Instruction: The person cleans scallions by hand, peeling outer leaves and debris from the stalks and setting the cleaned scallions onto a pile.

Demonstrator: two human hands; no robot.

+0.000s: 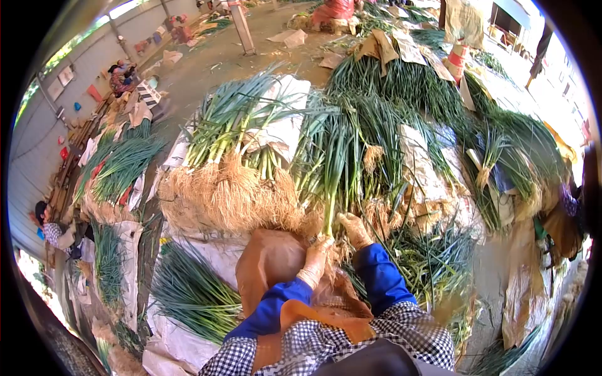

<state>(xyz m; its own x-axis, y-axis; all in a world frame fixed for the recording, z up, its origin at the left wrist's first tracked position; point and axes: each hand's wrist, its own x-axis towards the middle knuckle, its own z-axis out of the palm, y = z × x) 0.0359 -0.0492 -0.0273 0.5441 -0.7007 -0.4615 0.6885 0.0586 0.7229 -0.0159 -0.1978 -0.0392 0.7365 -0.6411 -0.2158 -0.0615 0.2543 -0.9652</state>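
Observation:
My left hand [315,260], in a pale glove, is closed around the lower white end of a green onion [332,188]. Its long leaves point away from me, and pale roots hang below the grip. Just to the right is my right hand [355,230], also gloved, with its fingers curled near the stalk; what it holds, if anything, is hidden. Ahead and to the left lies a big pile of green onions [219,135], their bushy tan roots [229,191] facing me. More leafy onions [376,131] lie right behind the held one.
A brown sheet [273,260] covers my lap. Trimmed onions [191,291] lie on white sacking to the left, and loose leaves [433,257] are heaped at right. Other people [56,232] sit at far left, and one person [564,213] is at the right edge. A post [241,28] stands ahead.

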